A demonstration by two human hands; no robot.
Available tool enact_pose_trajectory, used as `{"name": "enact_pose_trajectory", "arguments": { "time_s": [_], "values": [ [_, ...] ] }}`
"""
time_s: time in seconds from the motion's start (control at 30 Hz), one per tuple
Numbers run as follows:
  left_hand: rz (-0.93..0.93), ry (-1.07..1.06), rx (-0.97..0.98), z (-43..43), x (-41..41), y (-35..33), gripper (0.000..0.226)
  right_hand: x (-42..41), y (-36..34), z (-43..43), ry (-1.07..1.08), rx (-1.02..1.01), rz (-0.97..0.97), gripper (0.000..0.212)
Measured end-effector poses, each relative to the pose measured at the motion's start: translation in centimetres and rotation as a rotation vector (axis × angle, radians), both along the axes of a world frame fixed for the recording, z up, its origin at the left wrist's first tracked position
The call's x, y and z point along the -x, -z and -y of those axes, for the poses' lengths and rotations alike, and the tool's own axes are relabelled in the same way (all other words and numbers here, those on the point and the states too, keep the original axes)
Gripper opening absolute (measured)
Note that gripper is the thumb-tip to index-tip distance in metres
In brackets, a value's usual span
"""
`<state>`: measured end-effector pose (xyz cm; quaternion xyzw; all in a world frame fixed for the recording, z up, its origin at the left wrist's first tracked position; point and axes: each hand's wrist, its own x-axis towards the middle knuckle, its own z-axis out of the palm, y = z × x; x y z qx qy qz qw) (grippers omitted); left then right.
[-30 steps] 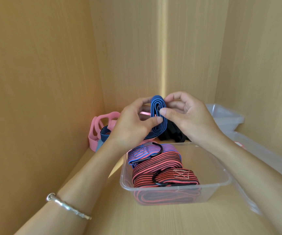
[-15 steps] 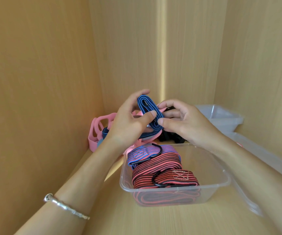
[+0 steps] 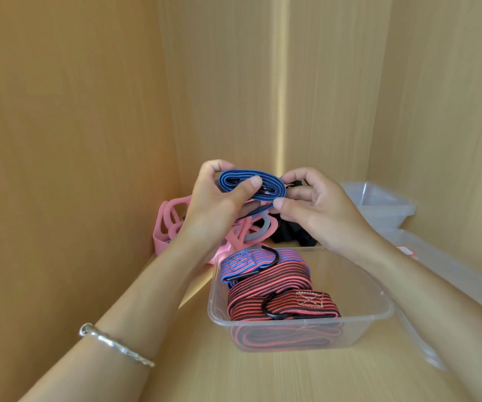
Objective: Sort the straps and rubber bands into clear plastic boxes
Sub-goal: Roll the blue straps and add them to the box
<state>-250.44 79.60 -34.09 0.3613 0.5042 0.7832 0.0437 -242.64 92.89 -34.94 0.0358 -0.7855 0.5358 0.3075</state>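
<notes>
Blue coiled elastic strap [image 3: 251, 185] is held level above the 12 o'clock side of the clear plastic box [image 3: 300, 323], the left hand [image 3: 219, 204] gripping its 9 o'clock end, thumb on top, and the right hand [image 3: 318, 210] pinching its 3 o'clock end.

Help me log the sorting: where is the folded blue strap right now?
Head view, centre: the blue strap is held between the left hand and right hand, above the pink bands and behind the clear box.
</notes>
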Motion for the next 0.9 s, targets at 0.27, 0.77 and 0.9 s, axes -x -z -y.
{"name": "enact_pose_trajectory", "arguments": {
  "time_s": [0.27,0.77,0.9],
  "values": [
    [-0.392,-0.391,0.368,0.4,1.3,0.6,0.025,-0.2,-0.5,-0.3,0.027,0.118,-0.018,0.028],
    [-0.478,-0.237,0.481,0.8,1.3,0.6,0.020,-0.3,-0.5,-0.3,0.059,0.125,-0.040,0.025],
    [-0.506,-0.237,0.531,1.0,1.1,0.5,0.021,-0.4,-0.6,-0.5,0.052,0.081,-0.067,0.030]
  ]
}}
